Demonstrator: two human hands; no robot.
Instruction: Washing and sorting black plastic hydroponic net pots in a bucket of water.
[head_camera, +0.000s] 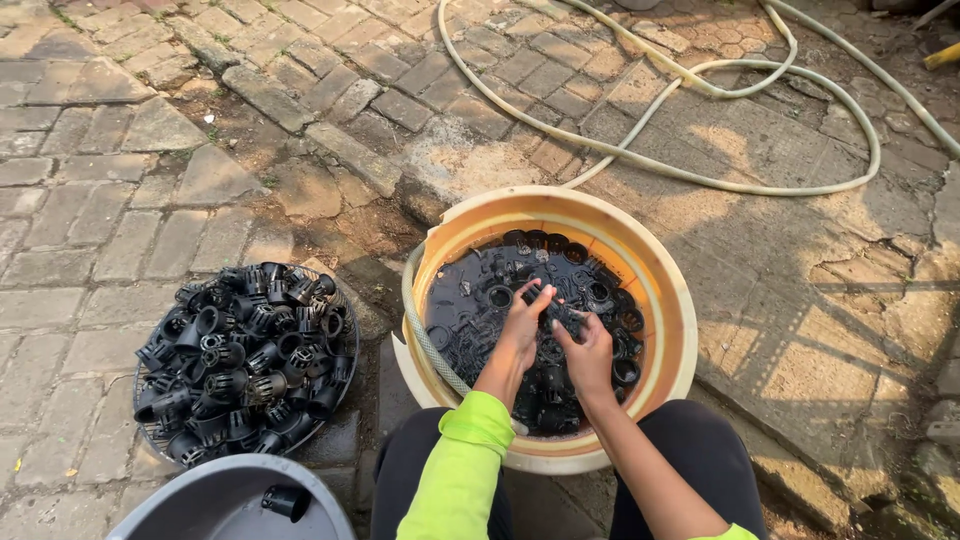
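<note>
fingers of both hands (555, 335) pinch a black net pot (562, 318) over the bucket (670, 300).

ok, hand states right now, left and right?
Left hand: fingers pinched on a small black net pot over the orange tub.
Right hand: closed on the same pot from the other side.

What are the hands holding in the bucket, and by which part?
Both hands, left hand and right hand, grip one small black slotted pot between fingertips over the bucket; exact part cannot be told.
</note>
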